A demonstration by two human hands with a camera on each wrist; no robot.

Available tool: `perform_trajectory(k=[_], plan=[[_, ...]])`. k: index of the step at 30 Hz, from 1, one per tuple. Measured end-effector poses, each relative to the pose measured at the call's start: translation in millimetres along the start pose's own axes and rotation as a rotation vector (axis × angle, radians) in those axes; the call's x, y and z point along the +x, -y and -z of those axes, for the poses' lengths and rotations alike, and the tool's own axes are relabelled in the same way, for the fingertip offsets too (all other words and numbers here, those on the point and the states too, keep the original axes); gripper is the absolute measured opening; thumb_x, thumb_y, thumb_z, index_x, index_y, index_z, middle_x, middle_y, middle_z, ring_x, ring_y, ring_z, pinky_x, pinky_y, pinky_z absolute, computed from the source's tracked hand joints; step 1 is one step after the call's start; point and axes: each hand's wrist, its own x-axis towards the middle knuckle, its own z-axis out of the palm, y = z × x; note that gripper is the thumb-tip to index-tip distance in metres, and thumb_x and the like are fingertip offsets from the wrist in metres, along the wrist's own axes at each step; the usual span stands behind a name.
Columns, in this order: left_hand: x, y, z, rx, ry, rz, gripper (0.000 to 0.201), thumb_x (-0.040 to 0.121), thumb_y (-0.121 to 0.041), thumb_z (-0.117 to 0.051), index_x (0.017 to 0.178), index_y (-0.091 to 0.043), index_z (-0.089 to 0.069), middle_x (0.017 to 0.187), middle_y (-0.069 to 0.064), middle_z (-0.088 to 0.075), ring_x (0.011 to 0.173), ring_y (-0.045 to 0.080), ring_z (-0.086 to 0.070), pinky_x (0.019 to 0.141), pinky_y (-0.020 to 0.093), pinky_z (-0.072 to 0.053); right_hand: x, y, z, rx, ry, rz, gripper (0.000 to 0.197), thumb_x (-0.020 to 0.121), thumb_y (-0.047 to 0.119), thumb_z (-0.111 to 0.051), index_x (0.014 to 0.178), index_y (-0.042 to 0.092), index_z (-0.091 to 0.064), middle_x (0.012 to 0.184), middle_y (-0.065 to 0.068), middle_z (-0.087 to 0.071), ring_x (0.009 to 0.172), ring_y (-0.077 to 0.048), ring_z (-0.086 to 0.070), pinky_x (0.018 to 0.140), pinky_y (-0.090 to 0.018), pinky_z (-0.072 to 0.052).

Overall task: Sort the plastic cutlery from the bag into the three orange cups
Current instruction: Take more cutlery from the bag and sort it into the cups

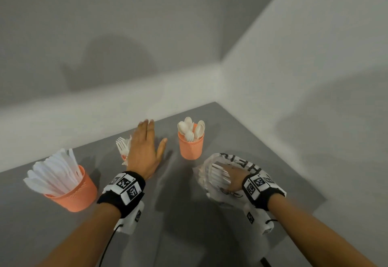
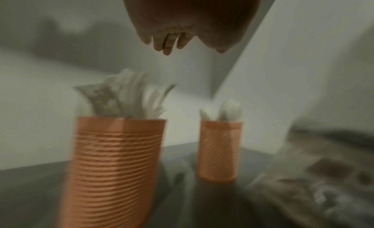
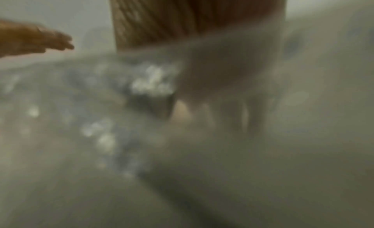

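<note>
1. Nearest, the right hand (image 1: 232, 179) is sunk into the mouth of the plastic bag (image 1: 218, 195) on the right part of the grey table (image 1: 189, 235); whether its fingers pinch cutlery cannot be told.
2. At the near left, a knife cup (image 1: 74, 195) stands beside the table's left edge.
3. The left hand (image 1: 144, 151), fingers spread flat, hovers above the fork cup (image 2: 113, 164), with bare table on its right.
4. Farther right, the spoon cup (image 1: 191, 147) stands short of the far edge.
</note>
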Motion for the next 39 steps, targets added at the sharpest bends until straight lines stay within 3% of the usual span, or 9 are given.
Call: perform_trajectory(k=[3,7,14,18,22,26,31,35,39], plan=[[-14,-49,-3,-0.339,0.031,-0.106,0.044,0.093,-0.025,-0.048,0.133,-0.009,-0.044,0.137,0.011,-0.046,0.124,0.024,-0.046,0.098,0.023,-0.033,-6,-4,2,0.040,0.032,-0.008,0.085,0.084,0.040,-0.062,0.150,0.019,-0.011,0.157,-0.005,-0.016,0.145,-0.022,-0.016,0.120,-0.034,-0.012],[-31,-95,-34,-0.541,0.225,-0.162,0.027,0.087,-0.028,-0.053,0.104,-0.011,-0.065,0.114,0.009,-0.054,0.103,0.018,-0.053,0.094,0.030,-0.042,-11,-6,-1,0.086,-0.032,-0.015,0.085,0.078,0.042,-0.067,0.147,0.026,-0.021,0.153,-0.004,-0.030,0.140,-0.023,-0.030,0.116,-0.036,-0.025],[-45,-96,-78,-0.298,0.745,0.119,0.049,0.086,-0.019,-0.051,0.135,-0.014,-0.042,0.139,0.014,-0.044,0.127,0.028,-0.043,0.105,0.031,-0.034,-18,-1,-4,0.167,0.040,-0.026,0.065,0.080,0.032,-0.066,0.137,0.016,-0.039,0.134,-0.010,-0.051,0.124,-0.027,-0.049,0.107,-0.036,-0.037],[-47,-92,-77,-0.354,0.735,0.133,0.054,0.082,0.002,-0.047,0.134,-0.013,-0.043,0.140,0.014,-0.044,0.127,0.028,-0.044,0.100,0.025,-0.034,-5,-3,-10,0.213,0.039,-0.020,0.068,0.071,0.032,-0.074,0.132,0.021,-0.044,0.126,-0.005,-0.057,0.118,-0.025,-0.054,0.101,-0.038,-0.044],[-43,-96,-69,-0.404,0.678,0.118,0.057,0.081,0.007,-0.047,0.135,-0.013,-0.044,0.140,0.008,-0.045,0.128,0.023,-0.043,0.093,0.014,-0.030,-4,-9,-8,0.235,0.083,-0.009,0.076,0.077,0.018,-0.069,0.143,0.023,-0.032,0.136,-0.006,-0.049,0.125,-0.026,-0.047,0.104,-0.033,-0.038],[-37,-104,-63,-0.380,0.653,0.111,0.059,0.080,0.004,-0.051,0.136,-0.013,-0.043,0.137,0.009,-0.047,0.120,0.031,-0.047,0.096,0.024,-0.036,-4,-13,-6,0.243,0.068,0.003,0.072,0.080,0.016,-0.065,0.143,0.024,-0.032,0.141,-0.007,-0.046,0.126,-0.025,-0.045,0.104,-0.033,-0.036],[-26,-117,-58,-0.366,0.652,0.070,0.059,0.081,0.000,-0.059,0.137,-0.010,-0.042,0.132,0.011,-0.048,0.100,0.019,-0.048,0.088,0.020,-0.037,-11,-26,2,0.266,0.056,-0.015,0.063,0.080,0.021,-0.068,0.136,0.016,-0.041,0.133,-0.009,-0.054,0.121,-0.026,-0.050,0.102,-0.034,-0.038],[-22,-126,-64,-0.337,0.677,0.105,0.063,0.080,-0.004,-0.064,0.138,-0.010,-0.040,0.132,0.015,-0.048,0.110,0.033,-0.055,0.096,0.037,-0.047,-18,-42,5,0.321,0.009,-0.020,0.069,0.080,0.025,-0.069,0.140,0.019,-0.036,0.136,-0.007,-0.051,0.123,-0.025,-0.048,0.102,-0.030,-0.037],[-22,-135,-68,-0.287,0.685,0.077,0.059,0.081,-0.002,-0.061,0.136,-0.006,-0.040,0.128,0.016,-0.051,0.111,0.033,-0.055,0.091,0.033,-0.046,-23,-52,9,0.349,-0.011,-0.023,0.070,0.080,0.030,-0.069,0.140,0.017,-0.036,0.134,-0.007,-0.052,0.121,-0.024,-0.050,0.098,-0.028,-0.037]])
